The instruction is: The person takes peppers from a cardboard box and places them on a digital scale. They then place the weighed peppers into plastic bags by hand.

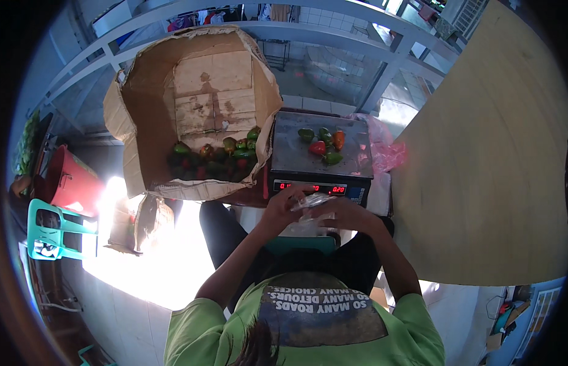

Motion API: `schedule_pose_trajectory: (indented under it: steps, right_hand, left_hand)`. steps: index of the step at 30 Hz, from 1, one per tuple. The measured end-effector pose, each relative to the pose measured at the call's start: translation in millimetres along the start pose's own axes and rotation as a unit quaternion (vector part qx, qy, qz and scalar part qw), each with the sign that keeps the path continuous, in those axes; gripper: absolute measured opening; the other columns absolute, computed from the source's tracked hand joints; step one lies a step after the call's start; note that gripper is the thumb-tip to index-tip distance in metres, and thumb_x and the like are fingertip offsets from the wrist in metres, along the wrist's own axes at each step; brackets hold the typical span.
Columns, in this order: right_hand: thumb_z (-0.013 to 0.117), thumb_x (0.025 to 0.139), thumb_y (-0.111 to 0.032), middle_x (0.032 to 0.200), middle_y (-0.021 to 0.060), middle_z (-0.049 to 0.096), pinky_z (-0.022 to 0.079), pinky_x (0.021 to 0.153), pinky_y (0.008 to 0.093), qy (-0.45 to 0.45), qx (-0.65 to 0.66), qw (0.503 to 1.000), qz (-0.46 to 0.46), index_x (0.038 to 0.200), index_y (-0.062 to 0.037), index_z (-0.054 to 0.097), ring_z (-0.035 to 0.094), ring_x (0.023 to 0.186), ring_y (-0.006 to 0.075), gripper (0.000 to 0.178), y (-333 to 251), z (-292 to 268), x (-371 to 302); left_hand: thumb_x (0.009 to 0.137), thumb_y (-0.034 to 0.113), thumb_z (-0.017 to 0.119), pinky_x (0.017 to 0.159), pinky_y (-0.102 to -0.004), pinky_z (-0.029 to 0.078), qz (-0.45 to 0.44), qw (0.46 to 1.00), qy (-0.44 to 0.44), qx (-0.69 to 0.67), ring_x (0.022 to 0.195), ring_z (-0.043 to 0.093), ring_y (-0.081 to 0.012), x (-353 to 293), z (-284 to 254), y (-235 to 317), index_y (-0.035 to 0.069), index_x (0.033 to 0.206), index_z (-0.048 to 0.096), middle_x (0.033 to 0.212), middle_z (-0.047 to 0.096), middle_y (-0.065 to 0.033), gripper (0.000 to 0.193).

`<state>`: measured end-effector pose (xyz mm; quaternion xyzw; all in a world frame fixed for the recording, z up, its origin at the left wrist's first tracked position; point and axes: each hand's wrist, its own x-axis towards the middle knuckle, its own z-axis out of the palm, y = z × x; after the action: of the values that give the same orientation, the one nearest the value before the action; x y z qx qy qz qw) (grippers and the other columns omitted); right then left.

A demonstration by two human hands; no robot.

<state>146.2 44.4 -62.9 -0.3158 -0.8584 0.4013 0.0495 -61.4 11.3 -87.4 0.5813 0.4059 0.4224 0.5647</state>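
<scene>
My left hand (282,211) and my right hand (343,213) are close together in front of my lap. Between them is a crumpled see-through plastic bag (314,200), and the fingers of both hands are closed on it. Just beyond my hands stands a digital scale (287,161) with a flat metal pan and a lit red display. Several small peppers lie on the pan: a red pepper (317,147), an orange pepper (339,140) and green ones such as this green pepper (333,158). Neither hand touches them.
A large open cardboard box (131,122) with many green and reddish peppers (217,161) stands left of the scale. Pink plastic bags (387,149) lie right of it, beside a big wooden board (485,158). A red bucket (73,183) and green plastic stool (46,229) are far left.
</scene>
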Motion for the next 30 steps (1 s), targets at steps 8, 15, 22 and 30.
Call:
schedule_pose_trajectory:
  steps: [8, 15, 22, 30]
  right_hand:
    - [0.07, 0.066, -0.024, 0.129, 0.0176, 0.036, 0.032, 0.094, 0.0418, 0.37, -0.131, 0.92, 0.004, 0.113, -0.0155, 0.053, 0.038, 0.117, 0.0292, 0.051, 70, -32, 47]
    - [0.073, 0.056, -0.037, 0.135, 0.0194, 0.023, 0.03, 0.092, 0.0522, 0.359, -0.305, 0.866, 0.165, 0.118, -0.0193, 0.049, 0.024, 0.122, 0.0417, 0.069, 95, -25, 105]
    - [0.07, 0.059, -0.039, 0.121, 0.0152, 0.042, 0.034, 0.086, 0.0524, 0.39, -0.286, 0.866, 0.127, 0.098, -0.0143, 0.061, 0.031, 0.116, 0.0401, 0.047, 116, -22, 116]
    - [0.067, 0.062, -0.038, 0.106, 0.0144, 0.047, 0.036, 0.078, 0.0476, 0.426, -0.325, 0.835, 0.129, 0.093, -0.0109, 0.062, 0.036, 0.11, 0.0374, 0.042, 114, -20, 114]
  left_hand:
    - [0.073, -0.002, 0.055, 0.078, -0.023, 0.039, 0.005, 0.996, -0.04, -0.082, 0.094, 0.048, -0.0134, -22, -19, -6, 0.008, 0.096, 0.059, 0.1, 0.046, -0.0041, 0.025]
    - [0.066, -0.008, 0.047, 0.07, -0.0283, 0.043, -0.074, 0.987, 0.0, 0.141, 0.087, 0.053, -0.0207, -30, -14, -23, 0.008, 0.078, 0.062, 0.095, 0.048, -0.0099, 0.026]
    - [0.072, -0.004, 0.049, 0.074, -0.0353, 0.041, -0.068, 0.944, 0.047, 0.318, 0.081, 0.053, -0.0284, -39, -20, -36, 0.007, 0.084, 0.062, 0.083, 0.047, -0.0139, 0.021]
    - [0.073, -0.004, 0.049, 0.075, -0.0342, 0.041, -0.053, 0.963, 0.031, 0.262, 0.083, 0.053, -0.0263, -29, -22, -20, 0.005, 0.089, 0.06, 0.084, 0.052, -0.0123, 0.021]
